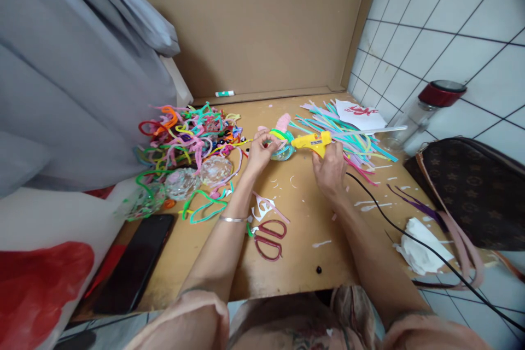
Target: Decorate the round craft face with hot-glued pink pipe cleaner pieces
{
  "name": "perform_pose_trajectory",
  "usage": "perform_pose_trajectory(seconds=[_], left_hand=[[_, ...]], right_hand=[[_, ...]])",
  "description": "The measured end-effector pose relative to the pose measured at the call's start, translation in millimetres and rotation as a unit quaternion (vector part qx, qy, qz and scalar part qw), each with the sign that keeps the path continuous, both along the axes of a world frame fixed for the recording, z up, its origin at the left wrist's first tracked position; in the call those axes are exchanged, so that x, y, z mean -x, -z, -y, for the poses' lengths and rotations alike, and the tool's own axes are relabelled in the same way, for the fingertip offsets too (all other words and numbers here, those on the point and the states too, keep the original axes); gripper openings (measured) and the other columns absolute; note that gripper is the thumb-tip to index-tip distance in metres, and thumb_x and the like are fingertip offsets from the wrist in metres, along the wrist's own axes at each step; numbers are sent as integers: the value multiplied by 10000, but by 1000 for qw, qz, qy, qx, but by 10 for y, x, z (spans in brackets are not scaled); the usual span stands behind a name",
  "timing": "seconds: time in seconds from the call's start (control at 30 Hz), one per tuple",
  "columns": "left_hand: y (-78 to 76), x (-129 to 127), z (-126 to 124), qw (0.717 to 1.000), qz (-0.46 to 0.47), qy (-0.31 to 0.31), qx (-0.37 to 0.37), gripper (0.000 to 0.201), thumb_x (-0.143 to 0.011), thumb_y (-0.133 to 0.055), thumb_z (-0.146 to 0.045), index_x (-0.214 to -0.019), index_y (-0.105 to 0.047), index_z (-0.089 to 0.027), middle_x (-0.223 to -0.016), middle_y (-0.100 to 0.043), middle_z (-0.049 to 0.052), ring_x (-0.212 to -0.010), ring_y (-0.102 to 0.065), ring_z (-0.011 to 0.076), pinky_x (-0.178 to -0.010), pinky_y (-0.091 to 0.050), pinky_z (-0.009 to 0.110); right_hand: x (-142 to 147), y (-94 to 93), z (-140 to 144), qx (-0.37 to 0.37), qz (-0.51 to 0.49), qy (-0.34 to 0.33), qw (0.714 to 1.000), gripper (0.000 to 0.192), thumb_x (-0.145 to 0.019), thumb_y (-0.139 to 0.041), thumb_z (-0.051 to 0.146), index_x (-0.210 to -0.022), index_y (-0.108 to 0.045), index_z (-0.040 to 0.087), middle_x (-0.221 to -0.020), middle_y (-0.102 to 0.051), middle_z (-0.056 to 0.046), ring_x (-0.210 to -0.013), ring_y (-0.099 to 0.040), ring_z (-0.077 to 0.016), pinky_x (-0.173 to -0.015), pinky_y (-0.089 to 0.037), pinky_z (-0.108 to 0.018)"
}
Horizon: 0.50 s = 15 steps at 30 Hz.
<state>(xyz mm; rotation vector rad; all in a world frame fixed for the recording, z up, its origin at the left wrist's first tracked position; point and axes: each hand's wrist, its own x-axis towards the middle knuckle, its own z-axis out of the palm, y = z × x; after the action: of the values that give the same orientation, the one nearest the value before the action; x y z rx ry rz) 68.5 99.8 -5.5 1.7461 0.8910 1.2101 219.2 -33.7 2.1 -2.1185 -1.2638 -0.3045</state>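
Note:
My right hand [331,170] is wrapped round the handle of a yellow hot glue gun [312,142], with a clear glue stick [371,131] poking out of its back. Its nozzle points left, at a small craft piece [283,152] made of a clear ball with green, yellow and blue pipe cleaners and a pink fuzzy part on top. My left hand [262,149] pinches the craft piece from its left side. Whether the nozzle touches the piece, I cannot tell. Below my left hand lie white paper scraps [263,208] and red-handled scissors [270,240].
Left stand a tangled heap of pipe cleaners [192,136] and several clear balls [182,183], with a black phone [135,262] nearer. Straight pipe cleaners [353,145], a bottle [430,104], a brown bag [471,191] and a crumpled tissue [424,246] lie right. The gun's black cord [394,221] crosses the right side.

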Motion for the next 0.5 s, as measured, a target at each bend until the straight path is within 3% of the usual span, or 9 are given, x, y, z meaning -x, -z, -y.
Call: perform_pose_trajectory(seconds=[0.33,0.5], left_hand=[[3,-6,5,1000,3,0,-3,34,-711,-661,-210,-718,-644,-182,-1093,-642,68,-1209,-517,222,-1093,-330,372],[17,-17,-9,1000,6,3,2,44,-739,-634,-219,-704,-618,-198,-938,-655,41,-1088,-555,208,-1027,-390,351]], right_hand=[[-23,23,1,-12,-11,-9,1000,247,-878,-459,249,-1076,-537,123,-1052,-548,-168,-902,-562,-275,-728,-456,-358],[-12,-10,13,3,-7,1,1000,240,-883,-471,247,-1075,-536,118,-1066,-551,-173,-897,-573,-277,-718,-455,-356]])
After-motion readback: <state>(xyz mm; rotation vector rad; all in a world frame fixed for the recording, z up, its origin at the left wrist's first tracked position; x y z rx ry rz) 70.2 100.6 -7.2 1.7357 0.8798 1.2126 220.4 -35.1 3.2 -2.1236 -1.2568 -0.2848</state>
